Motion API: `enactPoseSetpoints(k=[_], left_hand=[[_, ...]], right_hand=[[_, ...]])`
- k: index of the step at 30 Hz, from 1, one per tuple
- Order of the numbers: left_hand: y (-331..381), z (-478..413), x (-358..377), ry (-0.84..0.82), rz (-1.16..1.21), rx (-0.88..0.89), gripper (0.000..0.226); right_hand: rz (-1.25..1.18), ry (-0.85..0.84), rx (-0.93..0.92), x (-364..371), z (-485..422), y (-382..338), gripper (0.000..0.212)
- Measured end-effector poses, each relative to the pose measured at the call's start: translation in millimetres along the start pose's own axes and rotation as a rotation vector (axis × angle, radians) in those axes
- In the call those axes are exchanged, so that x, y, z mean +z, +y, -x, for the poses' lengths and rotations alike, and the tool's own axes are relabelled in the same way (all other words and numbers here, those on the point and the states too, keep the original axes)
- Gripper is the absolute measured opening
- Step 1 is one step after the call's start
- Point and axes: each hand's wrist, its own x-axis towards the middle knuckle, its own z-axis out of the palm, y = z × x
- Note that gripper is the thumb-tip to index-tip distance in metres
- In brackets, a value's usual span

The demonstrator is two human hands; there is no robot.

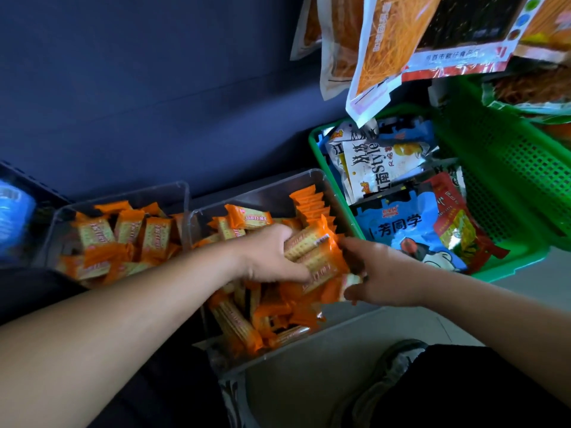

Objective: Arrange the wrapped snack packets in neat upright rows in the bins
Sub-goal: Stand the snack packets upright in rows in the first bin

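Mid-step: gathering a bunch of loose orange cracker packets (312, 251) in the right clear bin (309, 180) to stand against the upright row (312, 208) already lined along the far right wall. Judged partway done; most packets in the near half of this bin lying jumbled and flat. Left clear bin (123, 199), just beside, also full of orange packets, some roughly upright at far side, loose heap (95, 264) near; not tidy yet.

Left hand (265, 257) reaching in from near left, fingers curled over the bunch, thumb under, closed on several packets at once. Right hand (383, 273) at the bin's right edge, fingers loosely half curled, thumb spread, touching the orange wrapper ends at the right side of the bunch; steadying rather than gripping, by the look. A pale packet end (350, 281) against the right fingers; held or only touched, cannot tell.

Next move, as a guess: turn the bunch on edge, square the ends between both hands, slide it up against the standing row, keep it from toppling into the heap.

Green mesh basket (509, 168) to the right, holding assorted larger snack bags (411, 230), untouched. Hanging snack bags (386, 44) far above. Shoe (392, 366) near, on the floor.
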Motion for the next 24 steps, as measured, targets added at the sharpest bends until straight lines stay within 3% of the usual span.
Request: enactPoseSetpoints(k=[5,8,11,13,15,17,19,22,24], left_hand=[[-17.7,8.8,-10.2,0.14,0.083,-0.069,0.045],[-22.8,10.8,-19.8,0.247,0.156,-0.036,0.027],[-25.3,7.7,-33.9,0.486,0.185,-0.008,0.025],[-31.6,3.0,-37.5,0.566,0.107,-0.047,0.034],[-37.3,-1.6,-38.0,0.518,-0.114,-0.144,0.065],[-36.0,-1.0,-37.7,0.484,-0.344,-0.171,0.075],[-32.7,-0.4,-35.1,0.533,-0.438,-0.061,0.07],[-23.9,-1.0,-19.0,0.58,-0.466,0.251,0.046],[-20.0,-7.1,-0.5,0.512,-0.492,0.391,0.03]], right_hand=[[0.08,-0.096,0.013,31.9,-21.3,-3.1,0.049],[0.227,-0.159,0.003,37.6,-27.7,-3.3,0.046],[0.341,-0.218,0.059,38.4,-33.0,-3.0,0.043],[0.415,-0.251,0.059,39.0,-36.4,-5.8,0.035],[0.423,-0.236,0.05,32.6,-40.3,-9.3,0.029],[0.378,-0.195,0.048,20.2,-43.4,-10.7,0.023],[0.339,-0.125,0.044,7.5,-43.2,-8.6,0.008],[0.271,-0.075,0.035,-3.4,-37.2,-1.7,0.024],[0.27,-0.052,0.047,-10.0,-30.1,-0.6,0.024]])
